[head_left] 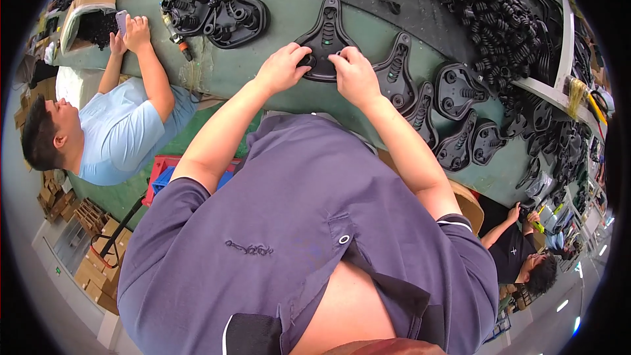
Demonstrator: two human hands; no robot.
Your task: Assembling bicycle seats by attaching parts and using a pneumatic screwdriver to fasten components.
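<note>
In front of me on the green table lies a black plastic base shaped like a bicycle saddle (327, 35), its narrow end pointing away. My left hand (282, 69) is closed at the base's left near corner, thumb and fingers round a small black round part (307, 61). At the right near corner is my right hand (357, 77), its thumb and fingertips pinched together over the base. What sits between those fingertips is too small to make out. Another saddle-shaped base (398, 72) lies just right of my right hand.
Several more black bases (460, 91) lie at the right. Two assembled ones (236, 13) stand left, beside a tool with an orange part (183, 47). Black ring-like parts (499, 20) are heaped far right. A person in light blue (125, 128) sits left; another person (509, 250) works right.
</note>
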